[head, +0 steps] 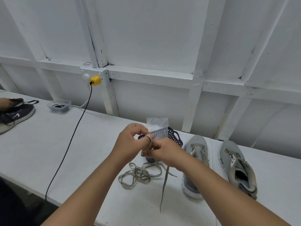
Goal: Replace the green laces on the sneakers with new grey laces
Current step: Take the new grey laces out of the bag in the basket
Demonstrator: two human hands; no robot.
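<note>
My two hands are up close together over the white table (40, 144), right in the middle of what I see. My left hand (130, 141) has its fingers curled, and a grey lace (163, 185) is looped around one fingertip. It pinches the lace and the bottom of a clear plastic bag (157, 126). My right hand (164, 152) is touching my left hand, and its fingers are curled around the same lace and bag. The bag sticks up from my hands toward 12 o'clock. One long end of the lace hangs down from my hands toward 6 o'clock.

Just behind my hands sits a small dark blue basket (174, 136) with holes in its sides. On the table at 6 o'clock from my left hand lies a loose pile of laces (138, 174). They look grey-green, but I cannot tell for sure.

At 3 o'clock from my hands are two grey sneakers. The near sneaker (196, 152) is partly under my right arm. The far sneaker (236, 165) lies beside it. Both have bare lace holes.

Far off at 9 o'clock is a dark shoe (16, 115), and near it a little clear tub (59, 106). A black cord (71, 136) runs from a yellow plug (95, 81) on the wall down across the table.
</note>
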